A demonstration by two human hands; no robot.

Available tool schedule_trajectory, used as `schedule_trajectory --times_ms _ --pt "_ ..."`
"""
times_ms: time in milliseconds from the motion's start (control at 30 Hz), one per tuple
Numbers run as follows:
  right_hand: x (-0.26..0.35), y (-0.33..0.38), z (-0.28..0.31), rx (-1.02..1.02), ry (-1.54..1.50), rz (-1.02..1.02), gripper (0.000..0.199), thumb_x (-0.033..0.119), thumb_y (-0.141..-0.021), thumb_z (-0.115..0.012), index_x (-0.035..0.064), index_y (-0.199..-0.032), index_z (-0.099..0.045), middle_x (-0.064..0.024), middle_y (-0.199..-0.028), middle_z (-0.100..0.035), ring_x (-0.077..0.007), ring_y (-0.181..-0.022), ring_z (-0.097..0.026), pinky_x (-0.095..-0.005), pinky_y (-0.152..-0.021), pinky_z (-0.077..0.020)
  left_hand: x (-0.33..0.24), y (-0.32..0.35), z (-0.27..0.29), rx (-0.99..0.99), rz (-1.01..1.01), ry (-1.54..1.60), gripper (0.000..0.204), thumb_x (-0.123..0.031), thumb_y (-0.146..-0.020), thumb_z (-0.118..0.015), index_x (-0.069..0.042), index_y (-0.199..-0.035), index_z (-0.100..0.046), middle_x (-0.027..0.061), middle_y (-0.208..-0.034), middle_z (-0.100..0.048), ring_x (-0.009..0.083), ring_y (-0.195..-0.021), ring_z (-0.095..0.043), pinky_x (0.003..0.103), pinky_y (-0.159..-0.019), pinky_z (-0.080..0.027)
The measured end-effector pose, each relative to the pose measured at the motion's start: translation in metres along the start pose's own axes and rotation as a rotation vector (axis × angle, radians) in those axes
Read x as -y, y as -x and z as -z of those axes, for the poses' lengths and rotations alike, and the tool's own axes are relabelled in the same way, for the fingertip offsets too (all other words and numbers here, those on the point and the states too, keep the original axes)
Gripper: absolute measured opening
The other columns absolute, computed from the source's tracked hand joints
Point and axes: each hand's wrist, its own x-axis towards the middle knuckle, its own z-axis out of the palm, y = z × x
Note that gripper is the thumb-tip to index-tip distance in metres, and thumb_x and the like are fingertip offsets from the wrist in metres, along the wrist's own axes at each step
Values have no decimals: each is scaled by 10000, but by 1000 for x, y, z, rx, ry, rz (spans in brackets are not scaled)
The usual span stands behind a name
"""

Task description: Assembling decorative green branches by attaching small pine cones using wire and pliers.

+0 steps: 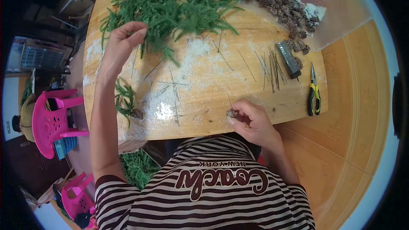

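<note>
My right hand is closed by the table's near edge, pinching a small brown pine cone with a thin wire sticking up from it. My left hand is at the near left side of a heap of green artificial fir sprigs. Its thumb and forefinger come together there; whether a sprig is between them I cannot make out. A separate green sprig with a pine cone at its end lies at the table's left edge, beside my left forearm.
White flakes and loose wires are scattered over the wooden table. At the right lie a bundle of wires, a dark block and yellow-black pliers. Many pine cones spill from a clear bin. Pink chairs stand left.
</note>
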Motion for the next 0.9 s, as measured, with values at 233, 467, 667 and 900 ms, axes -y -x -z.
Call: schedule_trajectory --times_ms 233,467,667,900 --pt "0 3 -21 -55 21 31 167 -17 -781 -616 -5 -932 -546 -3 -748 -499 -33 -587 -400 -184 -492 -319 23 -22 6 -185 -266 -259 183 -159 -836 -613 -33 -966 -634 46 -763 -624 127 -667 -546 267 -633 -441" --pt "-1 10 -26 -84 47 -17 144 -8 -789 -614 15 -909 -538 21 -722 -472 -20 -595 -382 -174 -495 -307 28 -27 -9 -206 -465 -779 201 -200 -820 -604 -25 -920 -601 120 -750 -613 296 -661 -567 387 -651 -453" --pt "-3 9 -29 -103 22 -24 142 7 -792 -620 26 -907 -540 32 -709 -463 -18 -596 -379 -171 -497 -303 28 -20 -1 -210 -537 -782 150 -159 -812 -593 -22 -872 -580 95 -731 -594 264 -645 -560 363 -629 -438" --pt "3 4 -33 -79 80 29 162 3 -784 -630 19 -915 -537 26 -719 -468 -24 -598 -385 -180 -500 -312 20 -6 9 -84 -142 49 179 -83 -842 -557 -8 -998 -604 14 -761 -600 81 -635 -510 235 -563 -392"
